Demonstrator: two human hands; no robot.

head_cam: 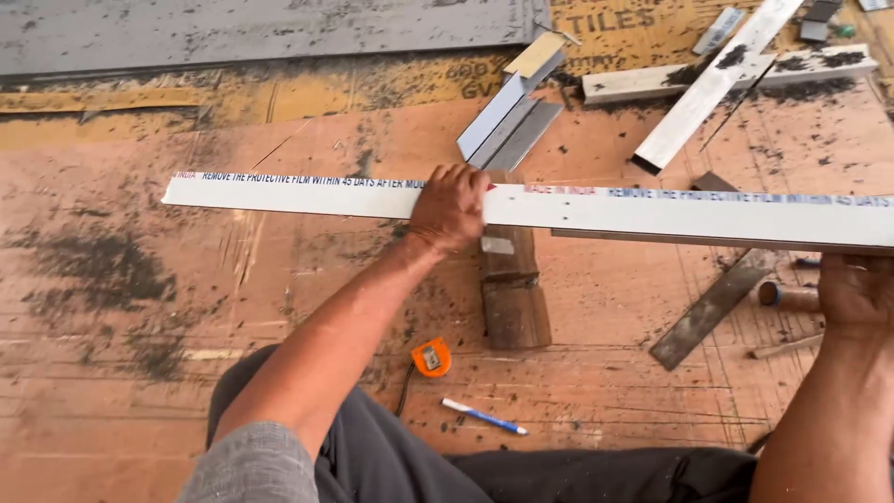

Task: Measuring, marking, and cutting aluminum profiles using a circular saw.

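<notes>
The left hand (pixel 451 207) presses down on a long white strip (pixel 652 212) covered with protective film, its grip clamped over the strip's near edge with the fingers curled across the top. The strip runs crosswise, stretching well out to either side of that grip, and rests on a wooden block (pixel 512 289) that sits directly beneath and just below the left hand. The right hand (pixel 857 293) is under the strip's far right stretch; whether its grip is closed on anything cannot be told, since the strip hides its fingers. Below the left grip, near the person's dark trousers (pixel 410 466), lie an orange tape measure (pixel 432 358) and a blue and white pen (pixel 484 416) on the worn plywood floor (pixel 121 307). Above the left grip lie short grey offcuts (pixel 507 126), and further right more white strips (pixel 717 79). A flat dark metal bar (pixel 712 309) lies just left of the right hand.
</notes>
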